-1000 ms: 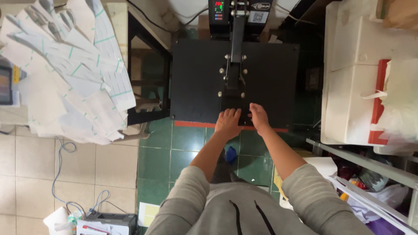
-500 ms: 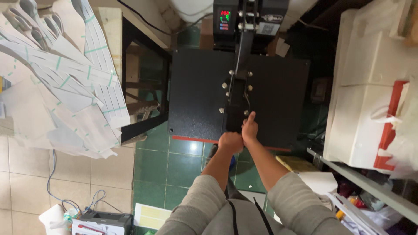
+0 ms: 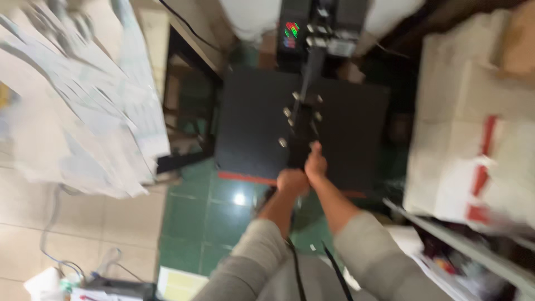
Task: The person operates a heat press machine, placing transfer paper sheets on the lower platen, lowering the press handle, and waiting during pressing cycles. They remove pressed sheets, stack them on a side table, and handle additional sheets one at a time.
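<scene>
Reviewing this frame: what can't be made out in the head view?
- Handle: hidden under both hands, left hand and right hand, at the press front edge; grip unclear.
- Display: coloured lights, blurred, unreadable.
- White sheets: motion blur, markings lost.
- Boxes: blurred, cut by the right edge.
- Floor items: cut by the bottom edge.

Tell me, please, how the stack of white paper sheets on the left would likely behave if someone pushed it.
The white paper sheets lie fanned and overlapping, so they would probably slide apart. They look thin, likely floppy and light. Some overhang the edge and might fall.
</scene>
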A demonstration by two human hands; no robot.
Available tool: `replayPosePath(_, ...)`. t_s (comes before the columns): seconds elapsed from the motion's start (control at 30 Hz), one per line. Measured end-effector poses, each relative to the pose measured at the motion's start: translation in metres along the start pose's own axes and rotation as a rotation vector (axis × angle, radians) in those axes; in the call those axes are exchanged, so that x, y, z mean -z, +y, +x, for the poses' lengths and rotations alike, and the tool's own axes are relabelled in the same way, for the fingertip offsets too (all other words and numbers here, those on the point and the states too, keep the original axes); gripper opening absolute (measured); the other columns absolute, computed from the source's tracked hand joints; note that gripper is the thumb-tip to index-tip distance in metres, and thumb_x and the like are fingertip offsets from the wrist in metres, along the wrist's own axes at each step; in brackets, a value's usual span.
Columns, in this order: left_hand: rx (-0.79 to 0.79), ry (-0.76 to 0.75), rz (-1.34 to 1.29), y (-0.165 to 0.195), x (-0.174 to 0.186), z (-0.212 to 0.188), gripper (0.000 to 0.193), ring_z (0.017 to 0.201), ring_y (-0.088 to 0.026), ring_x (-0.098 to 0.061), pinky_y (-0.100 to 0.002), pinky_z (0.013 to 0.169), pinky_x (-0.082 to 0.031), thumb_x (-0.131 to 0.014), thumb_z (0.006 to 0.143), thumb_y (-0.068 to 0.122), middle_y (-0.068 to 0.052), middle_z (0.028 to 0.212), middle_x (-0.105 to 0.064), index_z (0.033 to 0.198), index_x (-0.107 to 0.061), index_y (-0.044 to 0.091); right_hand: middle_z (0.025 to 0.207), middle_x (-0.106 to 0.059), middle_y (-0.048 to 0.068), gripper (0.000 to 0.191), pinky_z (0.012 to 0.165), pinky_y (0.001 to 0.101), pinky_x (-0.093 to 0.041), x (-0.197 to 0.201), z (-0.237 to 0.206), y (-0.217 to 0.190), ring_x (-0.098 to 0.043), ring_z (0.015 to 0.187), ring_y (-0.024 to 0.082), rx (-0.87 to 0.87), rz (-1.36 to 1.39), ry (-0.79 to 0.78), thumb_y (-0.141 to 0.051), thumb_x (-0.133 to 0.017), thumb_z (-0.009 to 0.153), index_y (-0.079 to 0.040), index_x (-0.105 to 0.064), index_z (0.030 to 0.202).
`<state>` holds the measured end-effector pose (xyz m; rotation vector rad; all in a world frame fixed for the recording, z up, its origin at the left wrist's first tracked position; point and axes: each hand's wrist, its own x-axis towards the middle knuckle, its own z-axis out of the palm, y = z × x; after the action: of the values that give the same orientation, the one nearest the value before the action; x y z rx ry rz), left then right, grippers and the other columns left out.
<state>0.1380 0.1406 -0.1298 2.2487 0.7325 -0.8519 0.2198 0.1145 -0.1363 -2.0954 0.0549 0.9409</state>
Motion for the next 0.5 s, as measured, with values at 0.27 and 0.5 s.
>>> replayPosePath(0.27, -0.075, 0.092, 0.062, 0.022, -0.013, -0.048, 0.027, 0.102, -0.028, -0.075, -0.044, 0.084, -0.06, -0.061, 0.094, 0.03, -0.01, 0.109, -0.077, 0.103, -0.081, 0.014, 0.085, -0.067, 0.021, 0.085, 0.08, 0.0495, -0.051, 0.021, -0.023, -0.002, -0.066, 0.085, 0.039, 0.022, -0.086, 0.009, -0.07, -0.036, 0.103, 0.007, -0.071, 0.107)
replayPosePath(0.5, -0.175, 0.336, 0.195, 0.039, -0.002, -0.093, 0.036, 0.115, -0.028, -0.067, -0.044, 0.097, -0.051, -0.066, 0.092, 0.039, -0.01, 0.119, -0.072, 0.111, -0.074, 0.01, 0.113, -0.064, 0.033, 0.063, 0.094, 0.0526, -0.048, 0.054, -0.054, -0.001, -0.061, 0.109, 0.05, 0.397, -0.46, -0.031, -0.049, -0.053, 0.107, 0.011, -0.066, 0.119)
